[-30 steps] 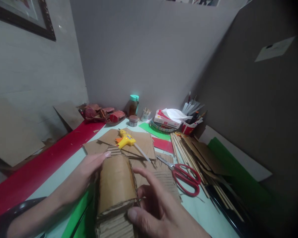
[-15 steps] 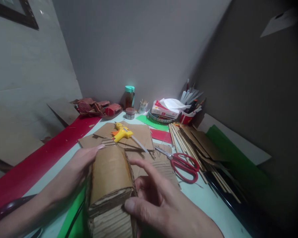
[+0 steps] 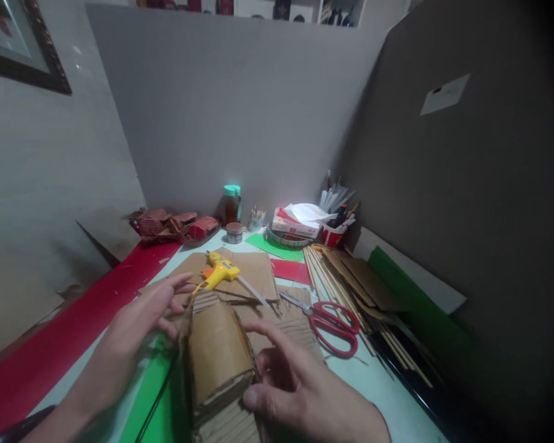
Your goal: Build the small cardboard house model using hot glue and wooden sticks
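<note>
Red strip (image 3: 87, 326) along left of tabletop (image 3: 383, 387). Left hand (image 3: 141, 323): fingers apart, just beside curved cardboard piece (image 3: 219, 351), contact unclear. Piece sits bottom centre, nearer than yellow glue gun (image 3: 221, 269). Right hand (image 3: 300, 381): fingers clamped on its right side. Red-handled scissors (image 3: 318, 311) farther right.

Dim, cool light over my table (image 3: 376, 376), darkest on the right.
Beyond its far edge the grey partition (image 3: 231, 111) is softly lit; along its right edge the dark panel (image 3: 471, 184) lies in shadow, fading to black at the picture's side. White paper (image 3: 308, 213) near the far edge shows brightest. Wide-angle distortion slants the walls; my left hand (image 3: 141, 323) looks slightly soft.
</note>
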{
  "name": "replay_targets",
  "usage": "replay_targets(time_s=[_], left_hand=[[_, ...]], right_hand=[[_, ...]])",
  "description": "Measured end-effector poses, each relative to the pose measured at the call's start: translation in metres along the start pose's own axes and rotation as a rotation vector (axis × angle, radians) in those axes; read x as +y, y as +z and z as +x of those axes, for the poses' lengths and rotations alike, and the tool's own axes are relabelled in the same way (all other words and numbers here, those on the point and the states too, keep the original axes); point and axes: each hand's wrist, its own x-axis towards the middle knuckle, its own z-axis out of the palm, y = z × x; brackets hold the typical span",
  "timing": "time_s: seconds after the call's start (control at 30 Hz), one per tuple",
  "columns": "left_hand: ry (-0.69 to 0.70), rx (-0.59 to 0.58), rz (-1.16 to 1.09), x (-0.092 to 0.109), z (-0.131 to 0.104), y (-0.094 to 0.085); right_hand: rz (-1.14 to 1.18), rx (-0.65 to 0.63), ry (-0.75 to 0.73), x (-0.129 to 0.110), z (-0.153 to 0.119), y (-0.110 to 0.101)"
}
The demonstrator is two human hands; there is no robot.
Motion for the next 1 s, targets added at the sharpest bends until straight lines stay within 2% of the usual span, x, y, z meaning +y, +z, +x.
replay_targets(time_s=[0.1, 0.23, 0.37, 0.53, 0.67, 0.87, 1.0], left_hand=[[-0.002, 0.023, 0.046, -0.014, 0.008, -0.008], [-0.013, 0.003, 0.057, -0.026, 0.012, -0.01], [-0.02, 0.0, 0.1, -0.025, 0.009, -0.004], [0.002, 0.072, 0.138, -0.017, -0.002, 0.007], [0.04, 0.137, 0.195, -0.016, -0.013, 0.014], [0.253, 0.281, 0.269, -0.019, -0.016, 0.018], [0.384, 0.312, 0.334, -0.02, -0.011, 0.016]], right_hand=[[-0.071, -0.02, 0.034, 0.012, -0.005, -0.012], [-0.196, -0.008, 0.027, 0.027, -0.009, -0.026], [-0.323, 0.021, 0.001, 0.026, -0.011, -0.029], [-0.481, 0.053, -0.043, 0.015, -0.019, -0.026], [-0.611, 0.13, -0.065, 0.011, -0.029, -0.024], [-0.734, 0.187, -0.143, 0.006, -0.033, -0.027], [-0.786, 0.279, -0.194, 0.011, -0.038, -0.029]])
